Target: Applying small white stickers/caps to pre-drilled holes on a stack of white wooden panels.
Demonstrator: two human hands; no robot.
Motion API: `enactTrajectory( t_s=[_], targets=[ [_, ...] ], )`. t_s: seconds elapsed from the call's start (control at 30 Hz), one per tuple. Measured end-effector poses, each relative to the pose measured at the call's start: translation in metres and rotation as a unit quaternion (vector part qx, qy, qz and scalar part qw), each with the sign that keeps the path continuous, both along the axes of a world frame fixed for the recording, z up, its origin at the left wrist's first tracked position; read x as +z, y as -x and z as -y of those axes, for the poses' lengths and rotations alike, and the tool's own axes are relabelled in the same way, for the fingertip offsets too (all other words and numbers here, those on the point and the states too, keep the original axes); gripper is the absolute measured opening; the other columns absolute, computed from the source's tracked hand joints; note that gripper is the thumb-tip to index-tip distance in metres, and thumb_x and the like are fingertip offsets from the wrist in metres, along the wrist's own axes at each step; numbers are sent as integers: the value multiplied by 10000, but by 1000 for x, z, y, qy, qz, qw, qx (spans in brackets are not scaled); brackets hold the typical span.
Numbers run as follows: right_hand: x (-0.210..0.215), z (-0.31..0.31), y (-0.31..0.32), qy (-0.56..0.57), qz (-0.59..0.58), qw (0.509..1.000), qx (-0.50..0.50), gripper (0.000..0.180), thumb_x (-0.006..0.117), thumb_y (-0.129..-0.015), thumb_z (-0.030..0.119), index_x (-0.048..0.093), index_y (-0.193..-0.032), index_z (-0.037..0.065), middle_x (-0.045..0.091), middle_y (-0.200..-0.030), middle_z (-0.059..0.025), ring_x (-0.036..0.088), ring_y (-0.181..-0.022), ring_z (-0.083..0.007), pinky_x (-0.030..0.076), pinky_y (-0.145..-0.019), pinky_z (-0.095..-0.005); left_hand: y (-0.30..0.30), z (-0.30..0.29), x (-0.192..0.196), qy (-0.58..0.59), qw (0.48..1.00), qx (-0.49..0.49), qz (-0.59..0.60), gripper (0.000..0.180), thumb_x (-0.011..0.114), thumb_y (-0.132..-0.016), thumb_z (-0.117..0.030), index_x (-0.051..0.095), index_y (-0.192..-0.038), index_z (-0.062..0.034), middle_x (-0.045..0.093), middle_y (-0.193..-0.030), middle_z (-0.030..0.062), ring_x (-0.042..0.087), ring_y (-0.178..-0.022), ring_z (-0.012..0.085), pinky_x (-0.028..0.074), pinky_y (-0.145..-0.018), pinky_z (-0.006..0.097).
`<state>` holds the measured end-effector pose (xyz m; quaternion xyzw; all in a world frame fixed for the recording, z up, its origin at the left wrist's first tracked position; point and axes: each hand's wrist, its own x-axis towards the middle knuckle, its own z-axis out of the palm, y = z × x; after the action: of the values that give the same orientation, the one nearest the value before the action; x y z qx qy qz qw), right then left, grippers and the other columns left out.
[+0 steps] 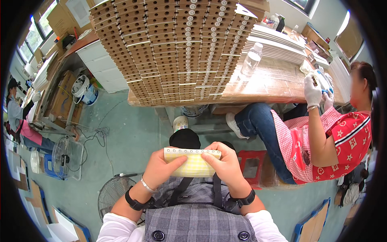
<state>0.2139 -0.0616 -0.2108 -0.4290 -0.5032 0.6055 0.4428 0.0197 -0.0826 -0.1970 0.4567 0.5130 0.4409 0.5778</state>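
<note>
My left hand (pixel 162 168) and my right hand (pixel 226 164) hold a yellow-and-white sheet (pixel 193 164) between them, low in front of my body. It has a row of small round marks or holes along its white top edge. Both thumbs press on its front, one near each side, while the fingers behind it are mostly hidden. Beyond my hands, on the table, rises a tall stack of brown boards (pixel 169 52) with rows of round holes. White rings surround the holes in some columns of the stack.
A wooden table (pixel 278 86) bears a clear bottle (pixel 250 62) and stacked white panels (pixel 278 42). At right, a gloved person (pixel 342 141) sits by a red stool (pixel 253 167), handling something blue and white. Floor fans (pixel 115 193) and cables (pixel 98 133) are at left; another person (pixel 20 117) stands farther off.
</note>
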Motion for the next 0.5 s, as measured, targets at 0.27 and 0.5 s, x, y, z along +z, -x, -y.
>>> enactTrajectory(
  t_s=[0.27,0.5],
  targets=[
    [-6,-3,7,15,-53,998,-27,103,601,-858,74,585,-921,-6,604,-827,-14,544,-771,-57,435,-678,-213,11,1,-5,27,998,61,13,202,675,-816,-99,621,-962,29,664,-900,69,621,-788,107,505,-707,251],
    [-8,-18,14,-183,147,966,-107,102,634,-779,39,586,-869,24,575,-777,-48,559,-727,-152,424,-710,-290,20,-2,-15,-3,995,101,8,191,669,-820,-87,630,-963,33,666,-886,64,619,-783,104,503,-700,247]
  ],
)
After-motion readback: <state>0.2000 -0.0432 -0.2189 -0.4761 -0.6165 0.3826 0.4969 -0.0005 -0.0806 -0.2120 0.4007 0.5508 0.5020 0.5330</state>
